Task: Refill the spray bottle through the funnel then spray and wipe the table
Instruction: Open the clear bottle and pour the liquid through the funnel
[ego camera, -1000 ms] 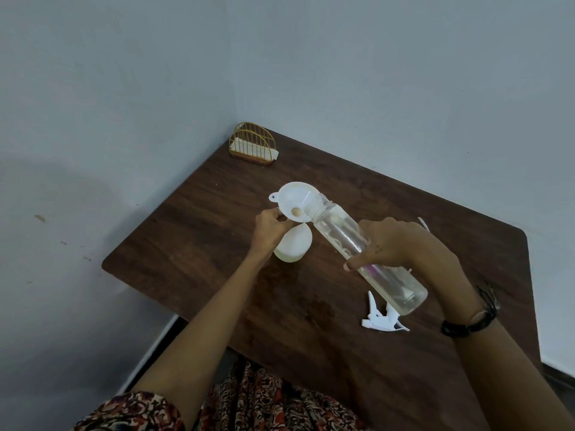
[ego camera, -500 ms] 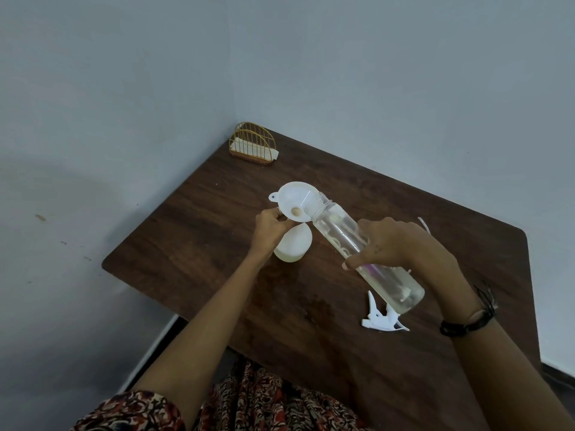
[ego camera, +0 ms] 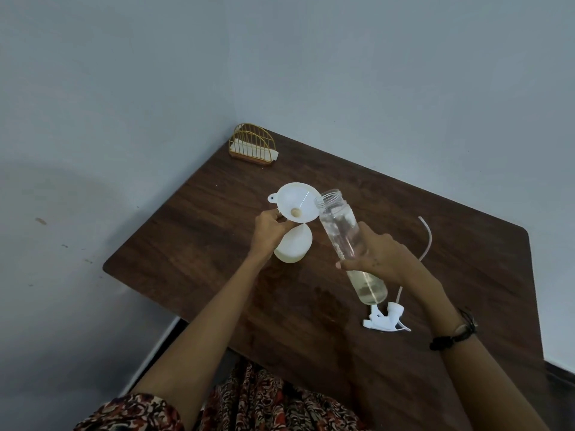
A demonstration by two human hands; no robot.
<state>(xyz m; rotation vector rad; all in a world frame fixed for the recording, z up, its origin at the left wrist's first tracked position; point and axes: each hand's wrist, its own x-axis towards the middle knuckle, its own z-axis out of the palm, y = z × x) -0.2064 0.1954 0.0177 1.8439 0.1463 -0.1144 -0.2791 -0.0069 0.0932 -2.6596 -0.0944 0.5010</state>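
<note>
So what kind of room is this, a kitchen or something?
Hard to say; probably a plain room in a home, not clearly a kitchen. A dark wooden table stands in the corner of bare pale walls, and a small gold wire napkin holder sits at its far corner. No sink or stove shows.

Spray head (ego camera: 385,320), tube (ego camera: 427,241) block table (ego camera: 193,244) right; left side open.
</note>
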